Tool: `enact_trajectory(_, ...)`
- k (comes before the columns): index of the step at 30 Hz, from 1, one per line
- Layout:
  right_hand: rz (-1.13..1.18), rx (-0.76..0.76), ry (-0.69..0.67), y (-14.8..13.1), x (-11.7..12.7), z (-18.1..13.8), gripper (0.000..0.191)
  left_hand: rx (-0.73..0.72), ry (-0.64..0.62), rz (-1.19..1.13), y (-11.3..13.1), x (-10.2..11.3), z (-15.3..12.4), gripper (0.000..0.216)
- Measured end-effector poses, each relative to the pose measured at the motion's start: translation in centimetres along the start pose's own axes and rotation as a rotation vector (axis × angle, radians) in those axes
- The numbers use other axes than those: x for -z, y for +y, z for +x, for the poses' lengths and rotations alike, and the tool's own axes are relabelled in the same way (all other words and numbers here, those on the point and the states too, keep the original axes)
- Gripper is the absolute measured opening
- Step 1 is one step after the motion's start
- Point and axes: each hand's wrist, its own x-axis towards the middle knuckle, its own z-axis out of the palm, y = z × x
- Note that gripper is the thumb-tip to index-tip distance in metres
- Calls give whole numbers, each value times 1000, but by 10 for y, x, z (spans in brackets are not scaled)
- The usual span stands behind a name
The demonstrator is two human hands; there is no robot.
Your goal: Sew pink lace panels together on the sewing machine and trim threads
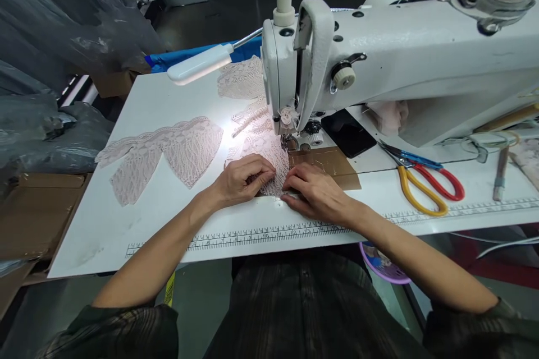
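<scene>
A pale pink lace piece (264, 152) lies on the white table (160, 219) in front of the needle of a white sewing machine (379, 56). My left hand (243, 179) rests on the lace's near left part, fingers curled and pressing it down. My right hand (314, 193) pinches the lace's near edge just right of the left hand, beside a brown cardboard patch (332, 162). More cut lace pieces (168, 151) lie spread out to the left, and another lace piece (241, 79) is behind the machine head.
Scissors with red and yellow handles (425, 182) lie to the right, next to a black phone (348, 132). A white lamp (200, 63) lights the needle area. A measuring tape (261, 234) runs along the front edge. Cardboard boxes (37, 207) and grey plastic bags stand left.
</scene>
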Motion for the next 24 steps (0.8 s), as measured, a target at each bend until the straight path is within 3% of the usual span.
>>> enact_trajectory(6,11,-30,63,0,-6,1,20,-13,-40,-65,1,-4,-2,9)
enact_trajectory(13,120,-100,79,-2,-6,2,16,-71,-137,-50,5,-1,-1,29)
enact_trajectory(18,281,-153,250,0,-5,2,13,-91,-54,128,2,-7,-3,18)
enact_trajectory(20,165,-184,282,1,-6,1,19,-71,29,180,2,-7,-4,23)
enact_trajectory(24,-146,-150,94,2,-9,-1,39,-63,104,159,3,-5,-5,23)
